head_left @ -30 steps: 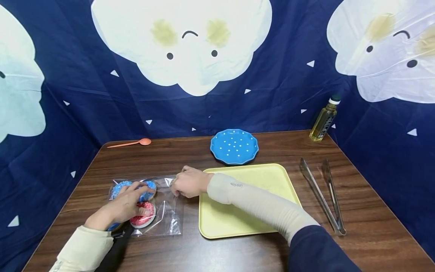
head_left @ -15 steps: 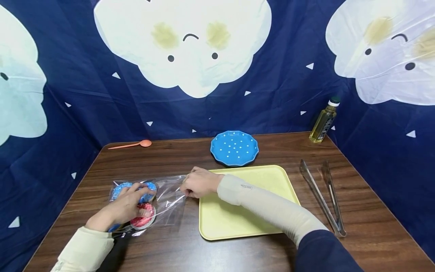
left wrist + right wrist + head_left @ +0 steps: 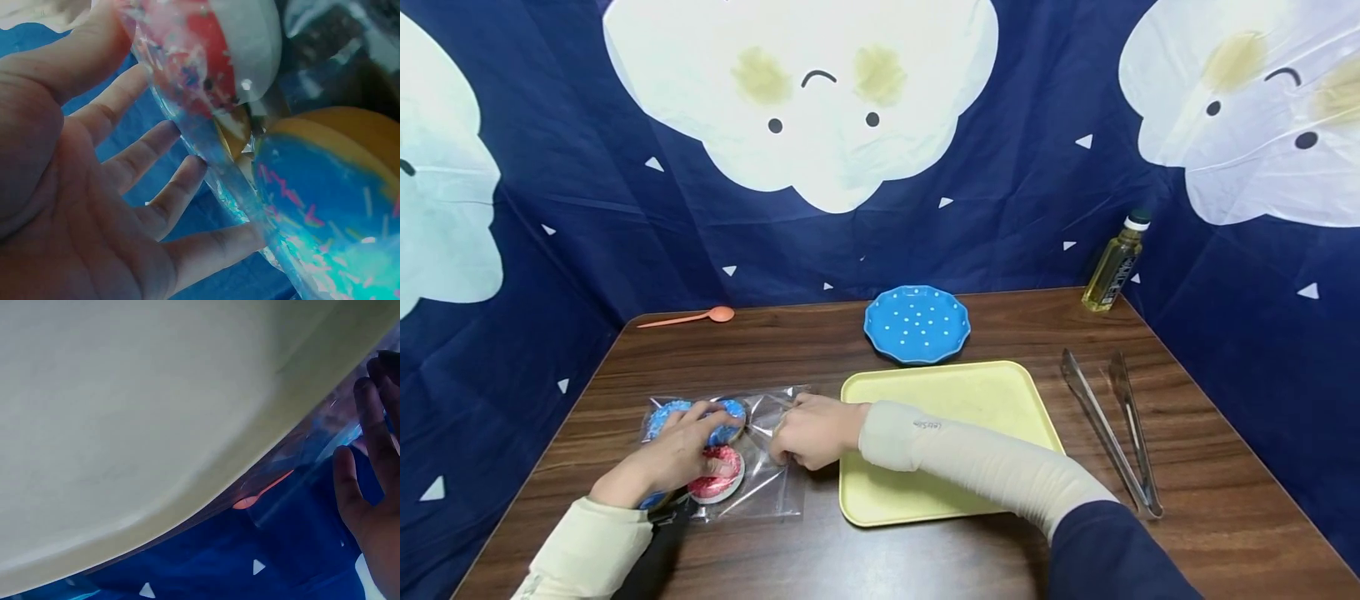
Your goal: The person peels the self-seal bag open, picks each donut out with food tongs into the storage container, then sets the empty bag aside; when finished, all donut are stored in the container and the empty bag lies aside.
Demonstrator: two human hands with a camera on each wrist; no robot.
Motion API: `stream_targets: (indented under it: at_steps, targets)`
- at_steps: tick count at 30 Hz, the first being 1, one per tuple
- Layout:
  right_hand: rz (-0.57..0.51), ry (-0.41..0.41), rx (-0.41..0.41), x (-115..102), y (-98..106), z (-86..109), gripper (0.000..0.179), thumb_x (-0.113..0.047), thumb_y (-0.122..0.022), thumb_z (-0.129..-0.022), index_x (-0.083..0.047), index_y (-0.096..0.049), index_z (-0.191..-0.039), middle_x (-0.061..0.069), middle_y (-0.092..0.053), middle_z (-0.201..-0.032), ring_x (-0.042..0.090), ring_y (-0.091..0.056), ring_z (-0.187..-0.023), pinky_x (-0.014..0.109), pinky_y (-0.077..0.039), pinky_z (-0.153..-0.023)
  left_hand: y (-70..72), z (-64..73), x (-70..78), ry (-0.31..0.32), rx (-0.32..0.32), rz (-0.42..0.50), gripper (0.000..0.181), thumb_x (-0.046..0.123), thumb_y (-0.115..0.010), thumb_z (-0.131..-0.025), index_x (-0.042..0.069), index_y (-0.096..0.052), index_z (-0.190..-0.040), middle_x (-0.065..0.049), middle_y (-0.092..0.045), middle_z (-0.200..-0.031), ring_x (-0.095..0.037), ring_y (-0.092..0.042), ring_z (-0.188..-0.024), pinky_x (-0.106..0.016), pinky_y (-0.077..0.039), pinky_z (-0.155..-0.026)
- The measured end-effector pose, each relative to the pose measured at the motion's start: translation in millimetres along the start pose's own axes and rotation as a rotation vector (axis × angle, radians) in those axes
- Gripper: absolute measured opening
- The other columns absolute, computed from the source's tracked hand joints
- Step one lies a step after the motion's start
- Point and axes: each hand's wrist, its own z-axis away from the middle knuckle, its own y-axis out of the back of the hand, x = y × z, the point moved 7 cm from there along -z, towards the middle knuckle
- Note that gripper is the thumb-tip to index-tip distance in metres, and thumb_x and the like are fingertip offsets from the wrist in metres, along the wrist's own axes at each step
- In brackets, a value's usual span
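Note:
A clear plastic bag [image 3: 763,492] lies flat on the table at the left, with several toy-like donuts inside. One has pink-red icing [image 3: 717,483]; blue-iced ones, such as the blue donut [image 3: 319,181] with sprinkles, surround it. My left hand [image 3: 673,454] rests on the bag over the donuts. In the left wrist view its fingers are spread and touch the plastic. My right hand [image 3: 816,431] is at the bag's right end, beside the tray. The right wrist view shows its thumb apart from the fingers, with nothing seen between them.
A yellow tray [image 3: 925,500] lies under my right forearm. Behind it stands a blue dotted plate [image 3: 917,325]. Metal tongs [image 3: 1112,442] lie spread at the right, near an oil bottle [image 3: 1112,265] at the back corner. An orange spoon [image 3: 721,314] lies at the back left.
My right hand first drew the bag's end to the right, stretching it. It has since come back left and nearer, and the bag lies slack again. My left hand has stayed put.

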Motion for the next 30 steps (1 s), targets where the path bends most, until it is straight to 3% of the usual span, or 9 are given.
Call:
stream_targets:
  at_steps: [4, 9, 21, 25, 30]
  targets:
    - [0.014, 0.000, -0.016, -2.3, 2.1, 0.2, 0.018, -0.017, -0.067, -0.091, -0.034, -0.073, -0.092, -0.026, -0.066, -0.089, -0.004, -0.059, -0.084, 0.027, -0.036, -0.080, 1.2, -1.7, 0.4, 0.010, -0.003, 0.003, 0.056, 0.020, -0.085, -0.079, 0.009, -0.063, -0.129, -0.027, -0.047, -0.135, -0.056, -0.040, -0.114, -0.070, -0.037, -0.088]
    - [0.000, 0.003, -0.019, 1.8, 2.9, 7.2, 0.013, -0.022, -0.071, -0.091, -0.034, -0.073, -0.092, -0.025, -0.067, -0.088, -0.006, -0.058, -0.082, 0.026, -0.038, -0.082, 1.7, -2.1, 0.9, 0.016, 0.000, 0.001, 0.055, 0.023, -0.085, -0.080, 0.009, -0.064, -0.129, -0.028, -0.046, -0.135, -0.058, -0.039, -0.115, -0.072, -0.037, -0.088]
    - [-0.001, 0.022, -0.034, 1.1, -2.3, 24.1, 0.017, -0.015, -0.072, -0.085, -0.032, -0.073, -0.087, -0.025, -0.066, -0.088, -0.005, -0.059, -0.085, 0.027, -0.042, -0.085, 0.3, -1.3, -0.9, 0.041, -0.001, 0.004, 0.056, 0.025, -0.085, -0.079, 0.010, -0.064, -0.129, -0.028, -0.045, -0.137, -0.057, -0.038, -0.117, -0.073, -0.036, -0.089]
    - [-0.019, 0.010, -0.048, -5.3, -3.4, 20.0, 0.016, -0.017, -0.074, -0.084, -0.031, -0.070, -0.091, -0.025, -0.065, -0.089, -0.004, -0.058, -0.085, 0.027, -0.042, -0.081, -1.0, -1.5, -1.2, 0.034, -0.005, 0.012, 0.057, 0.026, -0.085, -0.079, 0.010, -0.064, -0.129, -0.028, -0.045, -0.137, -0.058, -0.038, -0.117, -0.073, -0.036, -0.089]
    - [-0.008, 0.062, -0.048, -25.9, -2.4, 12.8, 0.013, -0.022, -0.071, -0.089, -0.031, -0.068, -0.098, -0.025, -0.065, -0.098, -0.005, -0.057, -0.088, 0.025, -0.040, -0.081, -1.2, -0.7, -1.1, 0.027, -0.003, 0.006, 0.057, 0.024, -0.086, -0.078, 0.010, -0.064, -0.129, -0.028, -0.046, -0.136, -0.057, -0.040, -0.115, -0.072, -0.036, -0.089]
